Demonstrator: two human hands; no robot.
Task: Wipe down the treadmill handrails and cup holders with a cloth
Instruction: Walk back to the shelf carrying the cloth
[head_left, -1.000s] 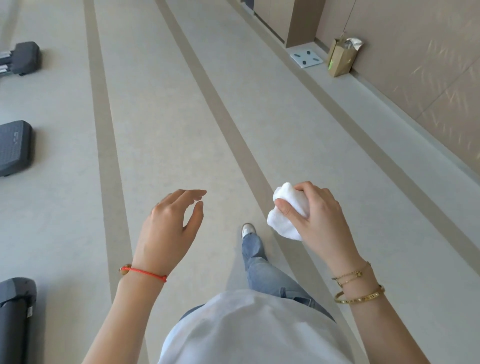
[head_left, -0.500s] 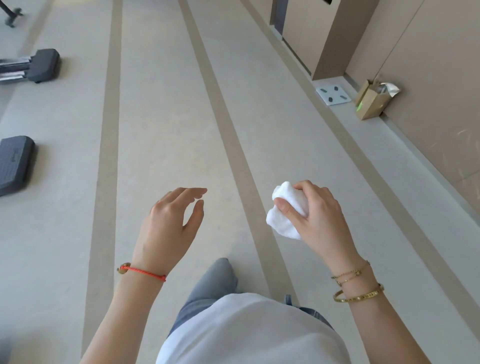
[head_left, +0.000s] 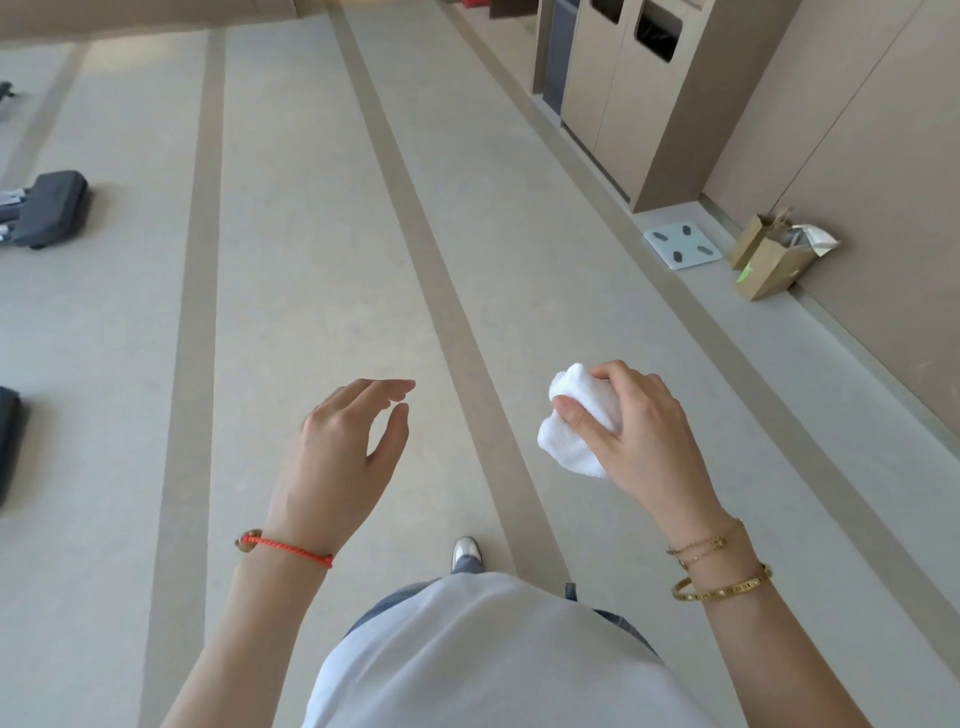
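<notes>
A bunched white cloth (head_left: 571, 431) is held in front of me over the floor, gripped by my right hand (head_left: 636, 431) with thumb and fingers curled round it. My left hand (head_left: 343, 447) hovers at the same height to the left, fingers relaxed and slightly bent, holding nothing. No handrail or cup holder is in view; only dark machine ends (head_left: 49, 208) show at the left edge.
Grey floor with darker stripes (head_left: 441, 291) runs ahead. At the right wall stand a tan bin cabinet (head_left: 639, 98), a white bathroom scale (head_left: 683, 244) and a brown paper bag (head_left: 774, 260). Another dark machine end (head_left: 8, 441) sits at the left edge. My shoe (head_left: 466, 553) shows below.
I have walked forward and the view has tilted up: the scale, bag and bin cabinet have come nearer. Both hands keep their pose; the cloth stays in my right hand.
</notes>
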